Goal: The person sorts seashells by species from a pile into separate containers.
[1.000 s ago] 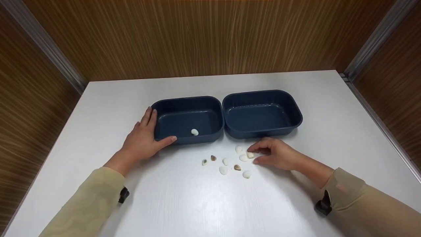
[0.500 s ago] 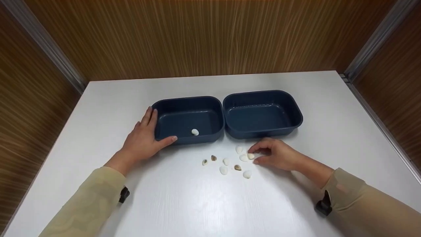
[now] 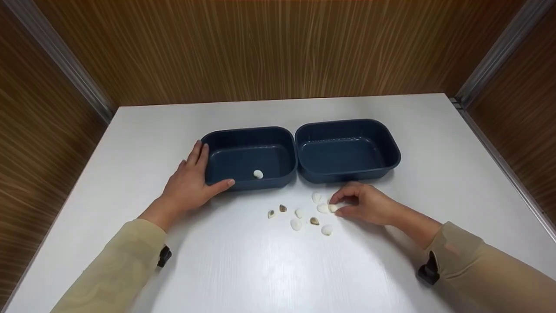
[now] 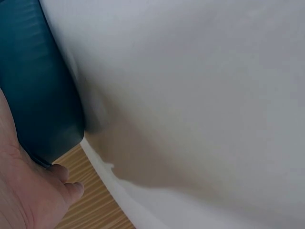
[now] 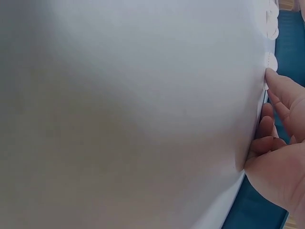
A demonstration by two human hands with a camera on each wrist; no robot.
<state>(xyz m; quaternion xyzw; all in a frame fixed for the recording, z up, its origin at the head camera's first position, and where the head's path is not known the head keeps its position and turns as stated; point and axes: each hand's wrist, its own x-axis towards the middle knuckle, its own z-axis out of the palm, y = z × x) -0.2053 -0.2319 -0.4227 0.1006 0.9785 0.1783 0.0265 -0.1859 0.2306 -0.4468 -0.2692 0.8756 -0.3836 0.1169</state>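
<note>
My left hand (image 3: 186, 182) rests against the left end of a dark blue bin (image 3: 249, 184), fingers along its side and thumb by its front rim. One white seashell (image 3: 258, 174) lies inside that bin. My right hand (image 3: 369, 204) is on the table in front of a second dark blue bin (image 3: 349, 176), pinching a small cream seashell (image 3: 332, 208) between thumb and index finger. Several loose shells lie just left of it, among them a white shell (image 3: 322, 208), a brown shell (image 3: 314, 221) and another white shell (image 3: 326, 230). In the right wrist view, the fingertips are partly hidden.
Both bins stand side by side on a white table (image 3: 243, 269). Wood-patterned panels (image 3: 278, 52) rise behind the table and at its sides. More shells, such as a small brown shell (image 3: 282, 208), lie in front of the left bin.
The thumb and index finger of my right hand have come together on the cream shell, which has shifted slightly toward the hand. My left hand stays in place on the bin.
</note>
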